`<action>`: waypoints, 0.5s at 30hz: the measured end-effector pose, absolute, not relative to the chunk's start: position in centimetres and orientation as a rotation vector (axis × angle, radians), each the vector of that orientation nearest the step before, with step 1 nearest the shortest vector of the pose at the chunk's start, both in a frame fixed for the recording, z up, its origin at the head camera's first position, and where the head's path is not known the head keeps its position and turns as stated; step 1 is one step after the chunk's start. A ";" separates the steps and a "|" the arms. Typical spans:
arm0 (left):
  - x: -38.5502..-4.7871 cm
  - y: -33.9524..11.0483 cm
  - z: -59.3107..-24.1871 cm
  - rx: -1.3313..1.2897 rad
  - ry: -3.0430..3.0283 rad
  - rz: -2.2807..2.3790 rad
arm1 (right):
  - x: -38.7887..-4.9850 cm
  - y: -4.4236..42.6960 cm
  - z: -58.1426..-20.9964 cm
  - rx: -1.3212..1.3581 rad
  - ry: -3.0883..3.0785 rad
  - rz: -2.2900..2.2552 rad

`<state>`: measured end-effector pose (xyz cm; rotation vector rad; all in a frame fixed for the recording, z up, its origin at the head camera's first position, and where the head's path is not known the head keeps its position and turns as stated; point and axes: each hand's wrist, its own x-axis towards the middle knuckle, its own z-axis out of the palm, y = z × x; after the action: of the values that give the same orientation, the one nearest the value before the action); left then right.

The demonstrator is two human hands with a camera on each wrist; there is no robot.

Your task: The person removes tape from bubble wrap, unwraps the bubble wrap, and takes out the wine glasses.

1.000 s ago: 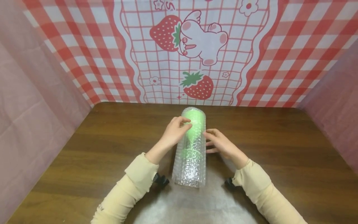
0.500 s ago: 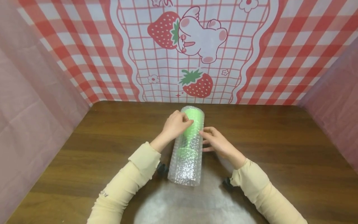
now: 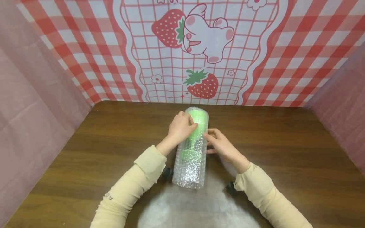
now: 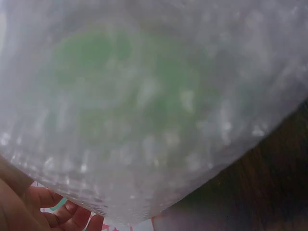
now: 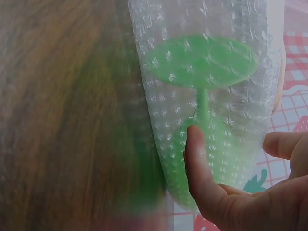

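A green goblet (image 5: 202,103), with a flat round foot, a stem and a wider bowl, lies rolled in clear bubble wrap (image 3: 188,174). The bowl points toward the far end of the table. My left hand (image 3: 180,127) lies over the roll's upper left, thumb and forefinger pinched together at the wrap's top surface. Along the right side, my right hand (image 3: 223,146) touches the roll with spread, fairly straight fingers; its thumb (image 5: 196,144) is against the wrap in the right wrist view. Wrap fills most of the left wrist view, blurring the green inside, with curled left fingers (image 4: 72,214) below.
The roll rests on a brown wooden table (image 3: 285,152). A pale glossy patch (image 3: 196,209) shows on the tabletop nearest me. Behind the far edge hangs a red-and-white checked cloth (image 3: 108,63) with strawberry prints. Pink curtains (image 3: 34,79) flank both sides.
My left thumb and forefinger have come together on top of the roll. The roll has shifted slightly left, its near end most. The right hand has followed a little and stays at its side.
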<state>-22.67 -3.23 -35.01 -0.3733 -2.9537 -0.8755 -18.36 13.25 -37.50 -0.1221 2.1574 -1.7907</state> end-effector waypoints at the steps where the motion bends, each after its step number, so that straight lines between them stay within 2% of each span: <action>1: -22.6 -3.2 -35.0 -0.370 -2.957 -0.867 | -18.4 13.3 -37.5 -0.120 2.159 -1.793; 15: -22.1 -2.5 -35.0 -0.366 -2.939 -0.700 | -18.3 13.2 -37.6 -0.131 2.176 -1.779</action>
<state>-22.06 -2.54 -35.03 -0.3657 -2.9385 -0.7003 -18.28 13.21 -37.64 -0.1310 2.1755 -1.7790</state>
